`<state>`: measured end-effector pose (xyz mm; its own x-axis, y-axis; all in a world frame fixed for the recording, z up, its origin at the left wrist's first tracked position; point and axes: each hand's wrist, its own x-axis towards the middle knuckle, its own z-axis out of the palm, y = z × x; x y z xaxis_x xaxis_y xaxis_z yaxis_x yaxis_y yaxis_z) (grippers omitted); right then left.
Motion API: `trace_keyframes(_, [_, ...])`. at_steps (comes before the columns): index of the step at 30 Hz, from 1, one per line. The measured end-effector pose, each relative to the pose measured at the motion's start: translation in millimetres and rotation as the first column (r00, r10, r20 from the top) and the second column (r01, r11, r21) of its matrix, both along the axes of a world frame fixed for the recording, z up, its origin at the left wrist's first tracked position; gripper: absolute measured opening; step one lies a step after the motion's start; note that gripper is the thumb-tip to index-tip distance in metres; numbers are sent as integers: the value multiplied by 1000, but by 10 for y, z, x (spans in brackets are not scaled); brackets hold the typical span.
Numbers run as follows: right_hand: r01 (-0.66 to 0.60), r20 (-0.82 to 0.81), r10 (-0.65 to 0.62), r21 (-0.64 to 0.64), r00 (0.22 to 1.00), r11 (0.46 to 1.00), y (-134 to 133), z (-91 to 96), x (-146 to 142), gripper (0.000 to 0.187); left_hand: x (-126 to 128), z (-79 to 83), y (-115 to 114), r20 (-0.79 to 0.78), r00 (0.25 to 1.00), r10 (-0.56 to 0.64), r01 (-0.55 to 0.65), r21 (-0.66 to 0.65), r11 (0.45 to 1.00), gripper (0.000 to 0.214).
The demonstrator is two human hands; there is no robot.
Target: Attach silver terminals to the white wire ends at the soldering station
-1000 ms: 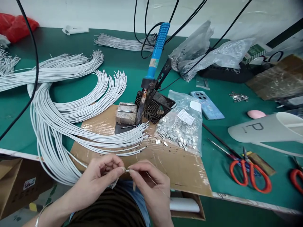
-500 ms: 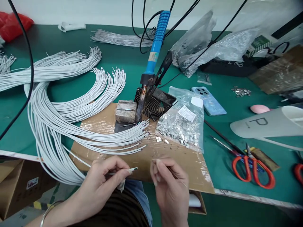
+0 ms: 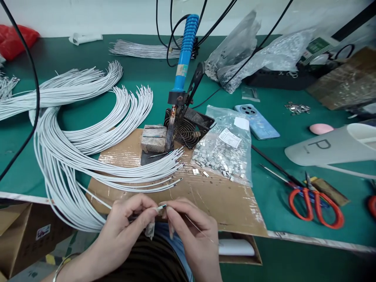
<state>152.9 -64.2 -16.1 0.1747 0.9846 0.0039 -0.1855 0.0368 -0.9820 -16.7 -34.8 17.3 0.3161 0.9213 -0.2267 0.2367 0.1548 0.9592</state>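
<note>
Green rubber matting (image 3: 88, 51) covers the bench, seen from above the worker's hands. A sheet of corrugated cardboard (image 3: 223, 207) lies at the near edge, partly overhanging it. Long arcs of white-sheathed wire (image 3: 70, 145) sweep across the left half, their stripped ends fanned over the cardboard. Behind them, a soldering iron (image 3: 185, 43) with a ribbed blue handle stands upright in a dark metal holder, its scorched shaft beside a rough block (image 3: 152, 139) and a rusty fan guard (image 3: 185, 131). To the right lie a clear plastic bag of small metal clips (image 3: 220, 154), a few loose clips (image 3: 199, 172) on the cardboard, and orange-handled scissors (image 3: 315, 207).

At the near edge of the cardboard, the left hand (image 3: 126, 223) and right hand (image 3: 190, 231) are closed in fine pinches, fingertips meeting on a single wire end (image 3: 161, 206) with a small dark tip. The exact contact is partly hidden by the fingers. A thin strand (image 3: 199, 231) trails from the right hand.

The step in hand appears to be fine preparation of this wire end. The next move seems to call for a steady pinch, since the tip is small and the sheath smooth.
</note>
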Motion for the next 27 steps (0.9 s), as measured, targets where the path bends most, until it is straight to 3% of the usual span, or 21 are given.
trace_keyframes(27, [7,12,-7,4,1000,1000,-68,34,-26,21,22,22,-58,-39,999,-6,4,-57,998,30])
